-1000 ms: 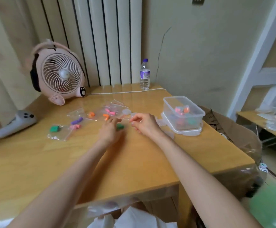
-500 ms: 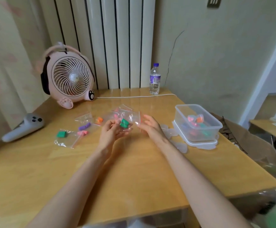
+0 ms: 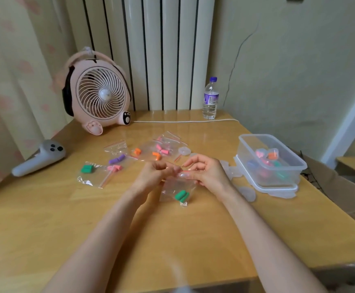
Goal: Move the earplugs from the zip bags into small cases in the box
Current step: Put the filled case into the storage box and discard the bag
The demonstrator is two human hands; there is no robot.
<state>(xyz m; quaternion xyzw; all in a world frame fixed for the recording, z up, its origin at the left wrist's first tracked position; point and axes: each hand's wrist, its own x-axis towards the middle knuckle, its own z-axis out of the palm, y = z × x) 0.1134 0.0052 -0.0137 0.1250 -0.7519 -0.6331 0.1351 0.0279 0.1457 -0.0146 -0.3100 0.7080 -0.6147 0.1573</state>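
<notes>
Head view: the left hand [image 3: 153, 176] and right hand [image 3: 208, 174] each pinch the top edge of one zip bag [image 3: 175, 186] between them, with green earplugs [image 3: 181, 196] slanting at its bottom, closer to the person, and the box [image 3: 242, 149] nearer the right hand.

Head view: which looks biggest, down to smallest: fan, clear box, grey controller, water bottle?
1. pink fan
2. clear box
3. grey controller and water bottle: too close to rank; bottle stands farther.

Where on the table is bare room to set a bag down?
Bare: the table from the held bag to its front edge, and left below the controller. Crowded: zip bags between fan and box, cases beside the box.
</notes>
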